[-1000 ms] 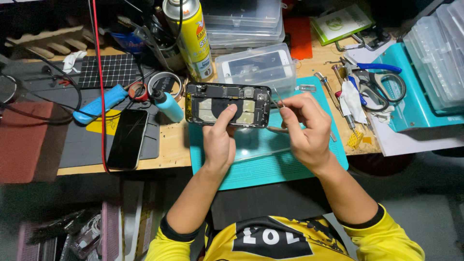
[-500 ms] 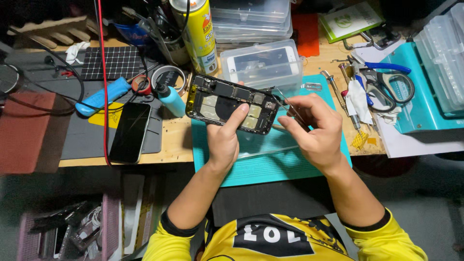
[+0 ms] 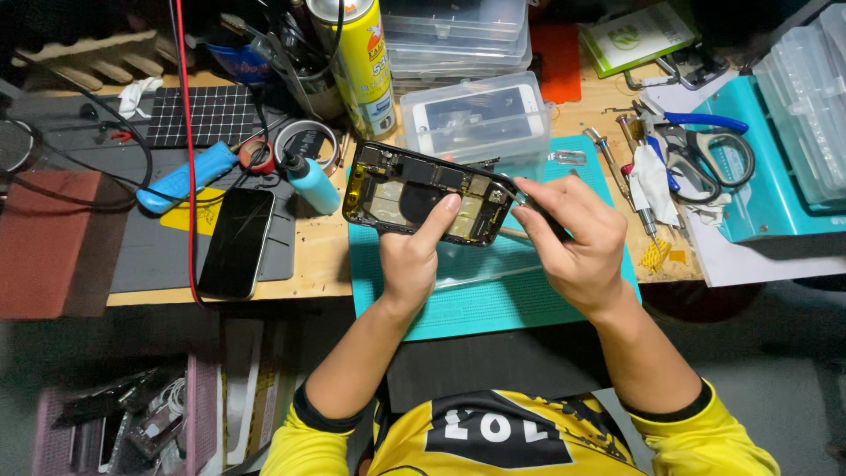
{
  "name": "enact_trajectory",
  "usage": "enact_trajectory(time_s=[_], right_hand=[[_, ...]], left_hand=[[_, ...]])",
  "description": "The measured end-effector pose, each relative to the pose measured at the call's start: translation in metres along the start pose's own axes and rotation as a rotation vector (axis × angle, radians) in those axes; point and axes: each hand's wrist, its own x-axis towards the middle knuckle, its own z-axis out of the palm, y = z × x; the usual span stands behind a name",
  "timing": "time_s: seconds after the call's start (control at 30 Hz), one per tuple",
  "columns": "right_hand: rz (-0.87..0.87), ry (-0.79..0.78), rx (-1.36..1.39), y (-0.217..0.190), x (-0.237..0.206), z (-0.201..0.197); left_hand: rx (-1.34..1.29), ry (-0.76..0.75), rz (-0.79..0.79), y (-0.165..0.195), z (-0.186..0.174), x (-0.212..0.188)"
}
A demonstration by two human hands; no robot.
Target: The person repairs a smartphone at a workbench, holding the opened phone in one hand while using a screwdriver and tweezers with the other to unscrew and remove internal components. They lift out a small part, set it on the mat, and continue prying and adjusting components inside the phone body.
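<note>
Left hand [image 3: 414, 260] grips opened phone [image 3: 423, 194]; right hand [image 3: 573, 234] pinches thin tool.

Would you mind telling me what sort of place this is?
Probably a phone repair bench: an opened phone in the left hand, a teal work mat, and scissors among scattered tools.

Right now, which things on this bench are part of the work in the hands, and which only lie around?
In use:
- opened phone, held by the left hand
- thin tool, pinched in the right hand
- teal work mat underneath

Lying about:
- black phone
- yellow spray can
- scissors
- clear plastic box
- small blue bottle
</note>
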Motion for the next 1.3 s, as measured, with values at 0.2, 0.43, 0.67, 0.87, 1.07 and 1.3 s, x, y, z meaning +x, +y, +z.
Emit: enact_trajectory(time_s=[0.2, 0.43, 0.67, 0.87, 1.07, 1.3], right_hand=[[0.062, 0.006, 0.016, 0.0, -0.002, -0.001], [0.081, 0.037, -0.013, 0.004, -0.003, -0.003], [0.069, 0.036, -0.014, 0.004, -0.002, -0.004], [-0.019, -0.007, -0.036, 0.001, -0.002, -0.003], [-0.075, -0.073, -0.078, -0.002, -0.002, 0.001], [0.008, 0.102, -0.157, 0.015, -0.006, -0.009]], left_hand=[[-0.043, -0.01, 0.039, -0.002, 0.001, 0.002], [-0.186, 0.028, -0.021, -0.002, 0.0, 0.006], [-0.28, 0.031, -0.07, -0.001, -0.001, 0.007], [-0.173, 0.028, 0.026, -0.006, 0.0, 0.004], [0.048, 0.036, 0.06, -0.009, -0.002, -0.001], [-0.036, 0.049, 0.084, -0.009, -0.004, 0.0]])
